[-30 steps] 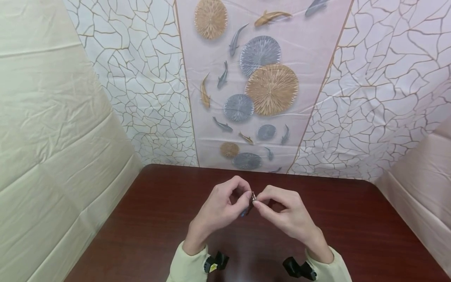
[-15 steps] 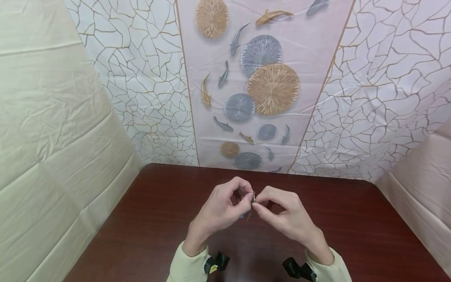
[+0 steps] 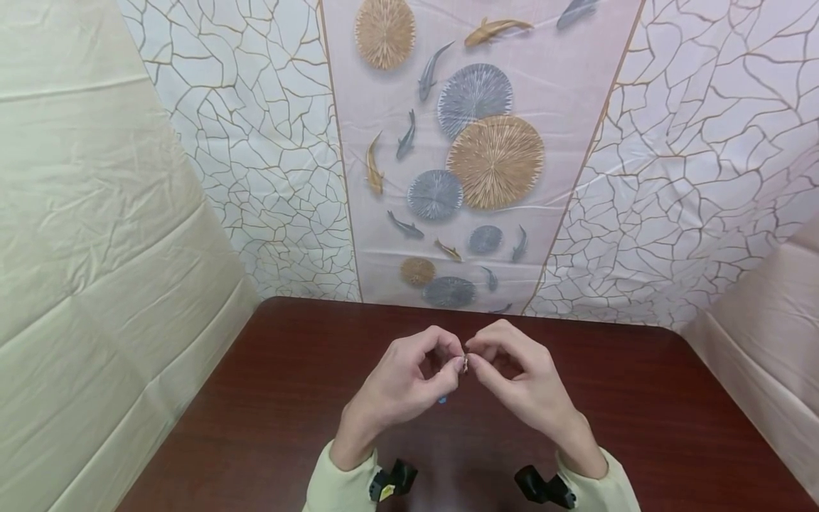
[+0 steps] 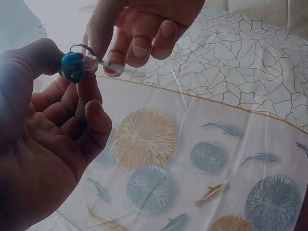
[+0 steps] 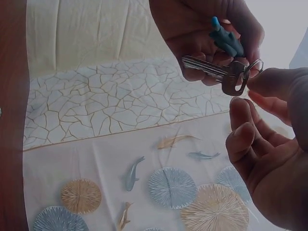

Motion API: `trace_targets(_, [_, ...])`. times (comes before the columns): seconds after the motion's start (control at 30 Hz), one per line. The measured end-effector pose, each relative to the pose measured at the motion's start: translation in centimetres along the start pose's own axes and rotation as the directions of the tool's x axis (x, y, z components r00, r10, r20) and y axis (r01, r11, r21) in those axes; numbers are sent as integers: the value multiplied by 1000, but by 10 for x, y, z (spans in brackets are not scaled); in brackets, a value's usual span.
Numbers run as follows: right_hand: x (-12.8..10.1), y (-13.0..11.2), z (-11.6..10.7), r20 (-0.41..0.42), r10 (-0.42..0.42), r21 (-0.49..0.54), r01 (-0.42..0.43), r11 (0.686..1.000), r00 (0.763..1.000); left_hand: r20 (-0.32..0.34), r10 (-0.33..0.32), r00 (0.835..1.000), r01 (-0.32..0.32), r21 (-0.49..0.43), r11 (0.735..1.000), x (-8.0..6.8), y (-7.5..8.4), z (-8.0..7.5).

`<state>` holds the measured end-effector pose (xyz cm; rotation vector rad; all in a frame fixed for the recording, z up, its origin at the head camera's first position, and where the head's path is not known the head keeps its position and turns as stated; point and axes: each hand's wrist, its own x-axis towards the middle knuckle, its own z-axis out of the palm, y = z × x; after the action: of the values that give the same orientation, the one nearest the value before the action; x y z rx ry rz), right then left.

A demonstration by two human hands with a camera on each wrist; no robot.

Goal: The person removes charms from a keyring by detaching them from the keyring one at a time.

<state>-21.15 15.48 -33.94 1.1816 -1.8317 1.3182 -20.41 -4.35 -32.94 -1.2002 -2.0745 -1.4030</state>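
Above the table, both hands meet at a small metal key ring (image 5: 260,66). My left hand (image 3: 406,373) pinches the ring between thumb and forefinger. My right hand (image 3: 527,377) has its thumb and forefinger at the same ring, seemingly pinching it; the exact contact is partly hidden. A silver key (image 5: 211,70) hangs from the ring, its head with the hole beside the right thumb in the right wrist view. A teal-blue figure charm (image 4: 73,66) also dangles there, close to the left fingers. The head view shows only a speck of its blue.
A dark red-brown table (image 3: 256,427) lies beneath the hands. Behind it hangs a patterned cloth (image 3: 448,235) with fish and round leaf motifs. Cream cloth (image 3: 128,284) borders the left side, and pinkish cloth (image 3: 768,313) the right. Black wrist cameras (image 3: 393,480) sit on the sleeves.
The right fingertips have shifted slightly up at the ring, and the right hand's fingers have re-gripped. The left hand stays nearly in place, a little lower and to the right.
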Motion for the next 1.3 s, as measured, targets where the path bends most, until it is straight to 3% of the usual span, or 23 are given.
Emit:
trace_targets(0.17, [-1,1,-1,44,-44,75,40,996,998,30,39,999,-39,13,999,0,1,-1])
trace_targets(0.5, [-2,-1,-3,82,-2,188,-13,982,997,60,54,997,-56,31,998,-2,8,-3])
trace_targets(1.3, [0,-5,-4,44,-14,238,3,971,999,42,89,995,-90,37,995,-2,13,-3])
